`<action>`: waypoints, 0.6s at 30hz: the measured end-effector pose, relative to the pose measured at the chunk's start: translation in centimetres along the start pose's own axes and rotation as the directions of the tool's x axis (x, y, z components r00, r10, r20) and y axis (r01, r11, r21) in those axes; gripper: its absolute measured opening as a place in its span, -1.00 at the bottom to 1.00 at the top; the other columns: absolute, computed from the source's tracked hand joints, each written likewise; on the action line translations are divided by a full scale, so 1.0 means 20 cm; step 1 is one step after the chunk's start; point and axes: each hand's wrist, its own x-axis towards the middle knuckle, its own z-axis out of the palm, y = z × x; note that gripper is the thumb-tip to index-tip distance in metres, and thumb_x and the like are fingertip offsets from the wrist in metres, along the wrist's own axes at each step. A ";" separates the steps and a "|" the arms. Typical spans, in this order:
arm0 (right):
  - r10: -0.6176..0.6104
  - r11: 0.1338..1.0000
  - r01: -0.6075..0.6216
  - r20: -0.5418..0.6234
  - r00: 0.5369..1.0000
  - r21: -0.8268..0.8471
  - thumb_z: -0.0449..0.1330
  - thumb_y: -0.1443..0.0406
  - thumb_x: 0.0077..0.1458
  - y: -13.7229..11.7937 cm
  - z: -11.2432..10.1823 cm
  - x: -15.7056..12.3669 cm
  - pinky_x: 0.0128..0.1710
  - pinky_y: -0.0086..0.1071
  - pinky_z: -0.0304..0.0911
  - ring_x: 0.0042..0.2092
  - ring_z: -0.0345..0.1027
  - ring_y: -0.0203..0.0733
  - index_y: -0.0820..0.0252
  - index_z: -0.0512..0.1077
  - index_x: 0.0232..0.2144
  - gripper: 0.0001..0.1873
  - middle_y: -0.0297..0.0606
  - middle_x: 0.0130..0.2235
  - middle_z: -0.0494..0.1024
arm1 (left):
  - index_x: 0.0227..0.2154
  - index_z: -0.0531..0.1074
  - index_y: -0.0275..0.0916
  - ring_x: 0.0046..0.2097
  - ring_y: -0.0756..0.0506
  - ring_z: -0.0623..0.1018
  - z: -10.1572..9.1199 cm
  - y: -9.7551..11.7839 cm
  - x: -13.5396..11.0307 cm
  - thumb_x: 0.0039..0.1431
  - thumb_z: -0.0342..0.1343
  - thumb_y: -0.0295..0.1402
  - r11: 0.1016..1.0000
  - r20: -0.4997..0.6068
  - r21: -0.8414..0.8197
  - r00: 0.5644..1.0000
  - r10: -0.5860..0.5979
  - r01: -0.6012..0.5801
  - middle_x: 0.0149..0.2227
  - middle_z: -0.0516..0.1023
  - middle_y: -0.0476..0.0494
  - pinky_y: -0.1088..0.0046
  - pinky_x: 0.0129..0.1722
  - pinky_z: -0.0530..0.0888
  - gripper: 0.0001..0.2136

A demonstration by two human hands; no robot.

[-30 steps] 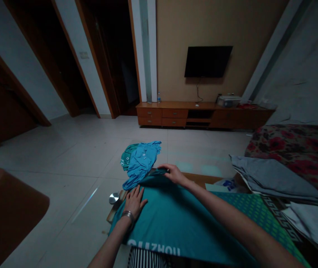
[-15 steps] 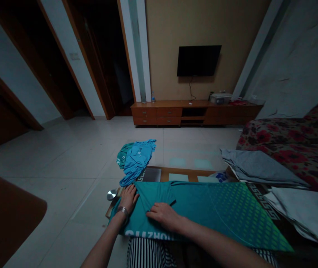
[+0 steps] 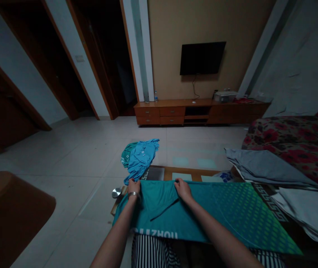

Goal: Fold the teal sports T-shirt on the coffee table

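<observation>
A teal shirt (image 3: 203, 216) with white lettering and a dotted green pattern lies spread across the low wooden table (image 3: 192, 173) in front of me. My left hand (image 3: 133, 186), with a bracelet on the wrist, grips the shirt's far left edge. About a forearm's width to the right, my right hand (image 3: 182, 188) pinches the same far edge. A dark fold line runs across the cloth between my arms.
A crumpled light-blue garment (image 3: 142, 158) over a green one lies at the table's far left corner, and a small metal lid (image 3: 116, 192) sits by the left edge. Folded grey clothes (image 3: 259, 169) and a floral sofa (image 3: 295, 141) are right. A TV cabinet (image 3: 200, 111) stands far across the tiled floor.
The shirt's sleeve has been folded in over the body. My right hand moved from the near part of the shirt up to its far edge, and my left hand shifted to grip that edge.
</observation>
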 end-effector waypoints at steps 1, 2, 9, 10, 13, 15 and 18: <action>0.006 1.000 -0.006 -0.009 1.000 0.012 0.06 0.26 0.13 -0.01 0.03 0.02 -0.22 -0.39 0.22 -0.18 0.43 -0.13 0.23 0.41 -0.10 -0.69 -0.15 -0.26 0.57 | -0.04 0.20 -0.34 -0.18 -0.18 0.54 0.01 0.02 0.00 0.11 0.06 -0.29 0.999 0.001 -0.003 0.999 -0.032 0.032 -0.21 0.54 -0.29 0.42 -0.25 0.37 -0.62; 0.015 1.000 -0.014 -0.020 1.000 0.027 0.07 0.25 0.13 -0.01 0.05 0.03 -0.23 -0.40 0.22 -0.19 0.44 -0.14 0.23 0.41 -0.10 -0.69 -0.16 -0.27 0.57 | -0.04 0.21 -0.31 -0.17 -0.19 0.53 0.02 0.03 0.01 0.09 0.09 -0.28 0.998 0.000 -0.004 0.998 -0.059 0.059 -0.22 0.54 -0.27 0.41 -0.26 0.36 -0.61; 0.053 0.991 -0.039 -0.106 0.993 0.129 0.07 0.31 0.06 0.00 0.19 0.06 -0.20 -0.41 0.27 -0.20 0.44 -0.18 0.23 0.41 -0.09 -0.66 -0.19 -0.27 0.57 | -0.05 0.25 -0.23 -0.15 -0.18 0.51 0.08 0.04 -0.01 0.04 0.11 -0.35 0.994 -0.032 -0.028 0.994 -0.109 0.108 -0.19 0.52 -0.20 0.44 -0.29 0.33 -0.62; 0.047 0.990 -0.030 -0.116 0.992 0.140 0.07 0.35 0.04 0.00 0.19 0.06 -0.17 -0.42 0.27 -0.18 0.43 -0.18 0.23 0.41 -0.09 -0.65 -0.19 -0.23 0.56 | -0.05 0.26 -0.22 -0.15 -0.17 0.51 0.08 0.03 -0.01 0.05 0.10 -0.37 0.994 -0.041 -0.034 0.993 -0.106 0.105 -0.18 0.52 -0.19 0.46 -0.30 0.33 -0.63; 0.003 0.986 0.019 -0.133 0.991 0.166 0.07 0.42 -0.03 0.03 0.20 0.05 -0.04 -0.42 0.22 -0.08 0.39 -0.19 0.23 0.43 -0.09 -0.60 -0.19 -0.10 0.52 | -0.06 0.29 -0.18 -0.15 -0.15 0.51 0.09 0.01 -0.03 0.03 0.07 -0.47 0.995 -0.059 -0.049 0.994 -0.095 0.092 -0.17 0.52 -0.16 0.48 -0.31 0.33 -0.64; -0.030 0.983 0.055 -0.144 0.989 0.177 0.06 0.44 -0.05 0.04 0.21 0.05 0.02 -0.40 0.19 -0.03 0.36 -0.18 0.23 0.44 -0.09 -0.57 -0.19 -0.06 0.50 | -0.06 0.30 -0.16 -0.15 -0.15 0.51 0.08 0.01 -0.04 0.00 0.06 -0.52 0.995 -0.062 -0.056 0.994 -0.091 0.088 -0.18 0.53 -0.16 0.47 -0.31 0.32 -0.61; -0.069 0.978 0.102 -0.179 0.981 0.183 0.04 0.46 -0.06 0.05 0.21 0.04 0.04 -0.35 0.18 -0.02 0.35 -0.15 0.24 0.44 -0.09 -0.56 -0.16 -0.06 0.50 | -0.03 0.30 -0.20 -0.14 -0.17 0.51 0.06 0.03 -0.04 0.01 0.07 -0.49 0.993 -0.063 -0.073 0.993 -0.102 0.098 -0.17 0.53 -0.20 0.45 -0.27 0.33 -0.59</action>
